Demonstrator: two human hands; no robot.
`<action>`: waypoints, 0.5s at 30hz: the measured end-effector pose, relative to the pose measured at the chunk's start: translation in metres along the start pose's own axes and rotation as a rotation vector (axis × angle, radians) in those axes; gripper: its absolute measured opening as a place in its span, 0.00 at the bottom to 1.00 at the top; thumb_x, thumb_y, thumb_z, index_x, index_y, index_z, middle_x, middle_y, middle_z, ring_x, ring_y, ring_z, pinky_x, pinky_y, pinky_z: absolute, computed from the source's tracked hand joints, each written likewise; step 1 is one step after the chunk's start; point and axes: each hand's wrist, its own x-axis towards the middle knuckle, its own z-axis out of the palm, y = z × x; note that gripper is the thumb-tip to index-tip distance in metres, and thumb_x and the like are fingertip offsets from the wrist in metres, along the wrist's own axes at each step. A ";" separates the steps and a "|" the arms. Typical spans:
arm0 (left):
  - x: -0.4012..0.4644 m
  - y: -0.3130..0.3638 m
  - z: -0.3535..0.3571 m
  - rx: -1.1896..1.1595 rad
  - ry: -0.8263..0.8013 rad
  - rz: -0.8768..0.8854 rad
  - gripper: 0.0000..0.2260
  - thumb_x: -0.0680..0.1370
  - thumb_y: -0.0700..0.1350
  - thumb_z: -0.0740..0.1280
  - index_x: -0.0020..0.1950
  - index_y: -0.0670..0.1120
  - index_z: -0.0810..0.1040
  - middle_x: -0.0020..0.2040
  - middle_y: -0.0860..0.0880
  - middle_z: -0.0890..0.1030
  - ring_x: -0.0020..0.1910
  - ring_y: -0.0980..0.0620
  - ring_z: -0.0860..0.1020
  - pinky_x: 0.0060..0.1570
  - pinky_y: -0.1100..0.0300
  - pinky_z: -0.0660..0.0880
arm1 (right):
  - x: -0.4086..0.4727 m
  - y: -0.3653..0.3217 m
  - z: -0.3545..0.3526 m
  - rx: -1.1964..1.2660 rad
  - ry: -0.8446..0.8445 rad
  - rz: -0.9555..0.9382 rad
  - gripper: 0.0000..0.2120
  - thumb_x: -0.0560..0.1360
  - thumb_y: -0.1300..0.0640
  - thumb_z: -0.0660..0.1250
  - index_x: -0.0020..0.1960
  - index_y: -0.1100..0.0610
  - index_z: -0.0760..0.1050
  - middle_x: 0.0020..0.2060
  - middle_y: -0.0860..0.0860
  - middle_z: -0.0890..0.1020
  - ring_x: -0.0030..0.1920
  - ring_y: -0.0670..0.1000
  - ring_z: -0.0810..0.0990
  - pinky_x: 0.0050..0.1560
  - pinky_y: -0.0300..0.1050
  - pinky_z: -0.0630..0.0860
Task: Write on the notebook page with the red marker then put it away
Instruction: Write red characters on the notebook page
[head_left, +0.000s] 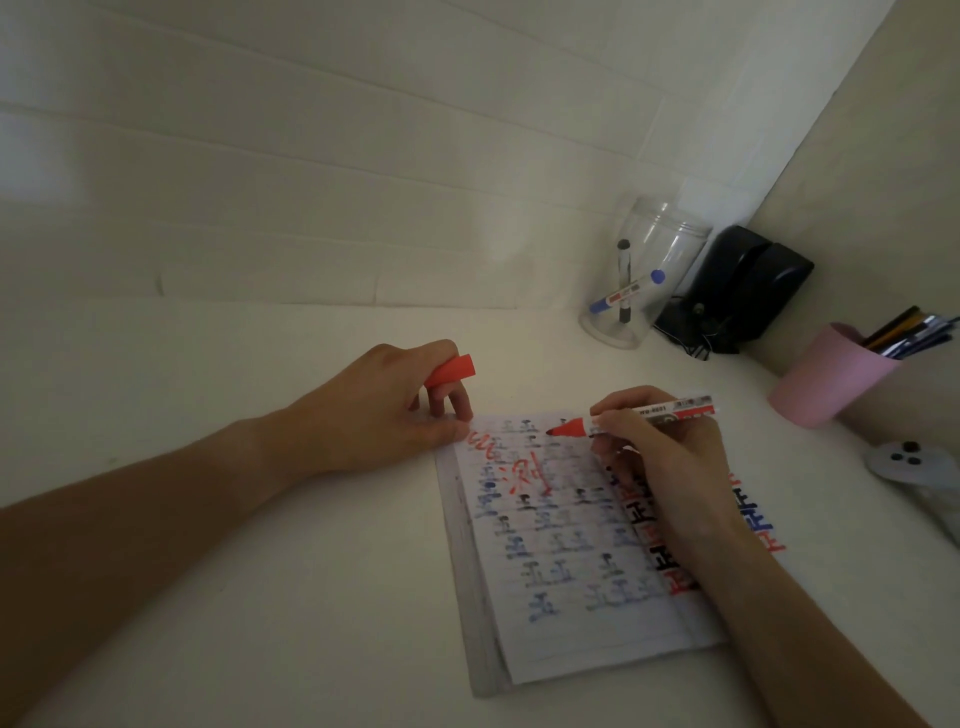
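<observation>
An open notebook (561, 587) lies on the white table, its page covered with faded blue and black marks and some fresh red strokes near the top. My right hand (654, 447) grips the red marker (623, 421), uncapped, its tip pointing left just above the top of the page. My left hand (395, 410) rests at the notebook's top left corner, fingertips touching the page edge, with the red cap (453, 370) pinched between its fingers.
A clear plastic jar (641, 275) holding a blue and a black marker stands at the back right. Beside it is a black device (743, 291), then a pink cup (826, 379) of pens. A white object (906, 462) lies at the right edge.
</observation>
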 end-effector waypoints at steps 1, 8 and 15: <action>0.000 0.000 0.000 -0.002 0.001 0.001 0.12 0.75 0.47 0.76 0.46 0.49 0.72 0.48 0.59 0.87 0.42 0.52 0.81 0.43 0.58 0.77 | 0.000 -0.001 0.000 0.005 -0.001 0.001 0.04 0.73 0.67 0.70 0.41 0.62 0.83 0.32 0.59 0.83 0.35 0.55 0.79 0.31 0.43 0.73; 0.000 -0.001 0.000 0.016 0.008 0.015 0.12 0.75 0.47 0.76 0.47 0.47 0.73 0.47 0.58 0.87 0.42 0.53 0.80 0.42 0.63 0.75 | 0.002 0.000 -0.003 -0.061 0.033 -0.056 0.07 0.73 0.68 0.69 0.38 0.61 0.83 0.29 0.56 0.83 0.32 0.53 0.79 0.34 0.44 0.75; 0.000 0.000 0.000 0.013 0.012 0.001 0.12 0.75 0.47 0.76 0.47 0.47 0.74 0.47 0.58 0.87 0.41 0.51 0.81 0.43 0.61 0.76 | 0.003 0.006 -0.002 -0.140 -0.045 -0.113 0.08 0.72 0.68 0.70 0.36 0.62 0.83 0.27 0.53 0.83 0.29 0.51 0.81 0.32 0.38 0.76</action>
